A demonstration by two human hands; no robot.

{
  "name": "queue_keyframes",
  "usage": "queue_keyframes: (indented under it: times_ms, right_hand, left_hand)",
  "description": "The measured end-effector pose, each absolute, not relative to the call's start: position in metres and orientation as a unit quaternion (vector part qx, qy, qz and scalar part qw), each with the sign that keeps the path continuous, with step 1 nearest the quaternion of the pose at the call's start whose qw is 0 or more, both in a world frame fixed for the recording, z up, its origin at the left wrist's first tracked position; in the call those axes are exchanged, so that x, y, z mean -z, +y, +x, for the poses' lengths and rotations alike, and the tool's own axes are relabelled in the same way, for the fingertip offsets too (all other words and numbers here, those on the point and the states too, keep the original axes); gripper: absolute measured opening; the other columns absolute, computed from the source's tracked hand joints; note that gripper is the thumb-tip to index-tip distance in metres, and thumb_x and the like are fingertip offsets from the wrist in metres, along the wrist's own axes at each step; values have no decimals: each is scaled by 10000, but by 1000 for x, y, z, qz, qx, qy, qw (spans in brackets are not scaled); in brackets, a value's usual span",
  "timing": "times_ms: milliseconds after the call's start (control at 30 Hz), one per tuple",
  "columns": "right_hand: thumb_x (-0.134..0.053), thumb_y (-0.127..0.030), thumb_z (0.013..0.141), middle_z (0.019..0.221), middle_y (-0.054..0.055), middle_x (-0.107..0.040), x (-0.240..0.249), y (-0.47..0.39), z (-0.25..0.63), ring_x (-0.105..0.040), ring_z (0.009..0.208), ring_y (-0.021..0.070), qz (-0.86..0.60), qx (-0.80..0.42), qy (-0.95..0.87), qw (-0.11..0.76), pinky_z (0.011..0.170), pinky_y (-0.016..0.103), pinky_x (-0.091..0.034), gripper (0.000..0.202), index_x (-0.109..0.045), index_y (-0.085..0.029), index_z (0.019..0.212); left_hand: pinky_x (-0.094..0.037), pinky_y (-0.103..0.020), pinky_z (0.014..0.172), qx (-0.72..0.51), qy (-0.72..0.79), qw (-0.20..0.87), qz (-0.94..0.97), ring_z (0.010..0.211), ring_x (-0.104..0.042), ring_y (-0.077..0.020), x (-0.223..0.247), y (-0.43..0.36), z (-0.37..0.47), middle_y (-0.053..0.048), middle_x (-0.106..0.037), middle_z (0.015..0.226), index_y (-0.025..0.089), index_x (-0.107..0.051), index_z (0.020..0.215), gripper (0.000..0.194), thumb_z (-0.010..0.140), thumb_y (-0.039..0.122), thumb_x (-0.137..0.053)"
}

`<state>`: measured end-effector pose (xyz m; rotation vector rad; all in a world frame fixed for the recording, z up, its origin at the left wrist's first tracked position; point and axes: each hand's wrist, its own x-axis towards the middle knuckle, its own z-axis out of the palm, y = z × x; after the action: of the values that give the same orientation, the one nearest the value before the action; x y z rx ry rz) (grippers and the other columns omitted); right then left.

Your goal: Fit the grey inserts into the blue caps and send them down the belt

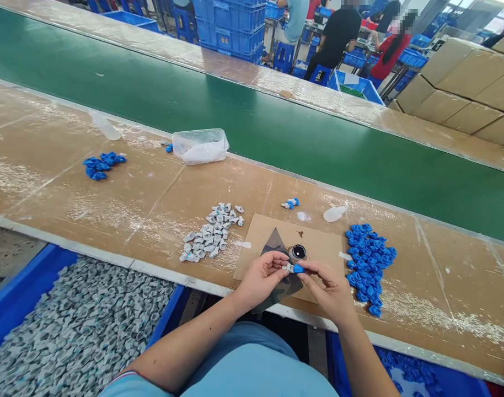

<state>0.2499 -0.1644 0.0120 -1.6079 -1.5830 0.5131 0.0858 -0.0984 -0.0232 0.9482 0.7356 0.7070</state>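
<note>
Hundreds of grey pieces [90, 331]: they fill the blue bin [32, 273] at lower left, heaped together below the near edge of the surface [434, 270].
Blue cluster [101, 165]: up on the surface, a small loose bunch sits toward the far side.
White bottle [107, 128]: just beyond that bunch, lying tipped over near the green belt [256, 121].
Clear tub [202, 135]: here it stands by the belt's edge, something whitish inside.
Grey pile [208, 234]: a scatter of pale pieces, left of the cardboard sheet [322, 237].
Left hand [258, 278]: and here's the action, its grip pinching the pale end of the held piece [291, 268].
Dark sheet [274, 242]: a pointed, shiny thing, partly hidden by the left hand, its lower corner reaching past the surface's near edge.
Held piece: grey at one end, blue at the other, right between both hands, in front of the jar.
Jar [298, 252]: small, open, dark inside, on the cardboard.
Right hand [330, 289]: its grip closes on the blue end, thumb and fingers meeting there.
Small bottle [334, 213]: it lies at the cardboard's far edge.
Blue pile [368, 264]: a big crowd of blue pieces, right of the cardboard.
Cartons [471, 82]: stacked at far right, across the belt.
</note>
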Motion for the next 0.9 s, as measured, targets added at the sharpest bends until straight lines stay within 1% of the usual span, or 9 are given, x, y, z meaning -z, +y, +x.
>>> queue_keyframes:
  times_ms: [133, 300, 400, 500, 600, 700, 767, 800, 900]
  right_hand:
    - [-611, -253, 849, 898, 41, -751, -18, -163, 246, -704, 821, 176, -619, -204, -654, 384, 748, 300, -586, 169, -716, -253, 981]
    - [-623, -305, 848, 839, 39, -752, -26, -161, 251, -709, 762, 171, -594, -240, -673, 371, 692, 282, -593, 141, -733, -255, 921]
    - [-652, -305, 827, 779, 34, -748, -26, -163, 250, -700, 685, 164, -590, -236, -660, 400, 625, 271, -588, 119, -743, -258, 888]
    - [-667, -251, 813, 754, 20, -745, -19, -168, 245, -690, 646, 152, -589, -212, -648, 434, 582, 253, -575, 116, -745, -269, 897]
    - [-655, -228, 821, 761, 15, -745, -11, -175, 243, -689, 660, 149, -608, -189, -638, 434, 594, 252, -572, 134, -744, -272, 911]
    - [-621, -274, 851, 865, 29, -750, -10, -180, 255, -695, 753, 164, -618, -176, -656, 396, 660, 280, -571, 167, -730, -273, 978]
    - [-579, -297, 878, 897, 38, -746, -12, -184, 275, -684, 802, 179, -643, -130, -661, 364, 709, 314, -556, 188, -721, -269, 999]
    - [-559, -302, 888, 882, 43, -744, -13, -186, 288, -675, 803, 187, -667, -88, -654, 347, 718, 331, -542, 193, -721, -263, 985]
    - [-507, -322, 903, 790, 59, -727, -13, -191, 329, -634, 729, 208, -736, 56, -618, 269, 675, 354, -493, 235, -727, -240, 890]
  left_hand:
    - [-515, -331, 856, -316, 318, 752, 484, 872, -632, -164, 19, -98, 83, -56, -669, 895, 164, -623, 944, 267, 736, 310, -705]
    - [-519, -308, 795, -275, 288, 721, 566, 825, -634, -160, 9, -93, 77, -51, -664, 859, 167, -621, 909, 184, 763, 272, -663]
    - [-515, -283, 750, -275, 283, 736, 549, 787, -626, -146, 4, -93, 77, -41, -648, 821, 170, -590, 881, 191, 757, 291, -671]
    - [-509, -267, 724, -294, 296, 745, 521, 753, -612, -133, 4, -99, 81, -28, -622, 789, 167, -564, 856, 230, 738, 317, -693]
    - [-507, -262, 706, -291, 308, 749, 509, 733, -604, -127, 5, -104, 85, -26, -612, 783, 166, -549, 842, 229, 740, 319, -686]
    - [-513, -271, 707, -271, 303, 749, 523, 747, -615, -136, 2, -97, 88, -28, -620, 793, 167, -553, 864, 209, 750, 301, -667]
    - [-518, -281, 721, -277, 315, 726, 545, 772, -625, -144, -3, -79, 89, -31, -630, 813, 169, -563, 883, 182, 758, 272, -646]
    - [-520, -286, 732, -286, 330, 704, 560, 786, -629, -147, -6, -67, 90, -33, -636, 828, 170, -567, 891, 167, 761, 252, -634]
    - [-518, -295, 757, -312, 402, 590, 627, 795, -629, -148, -13, -19, 99, -26, -647, 839, 174, -575, 879, 141, 745, 175, -618]
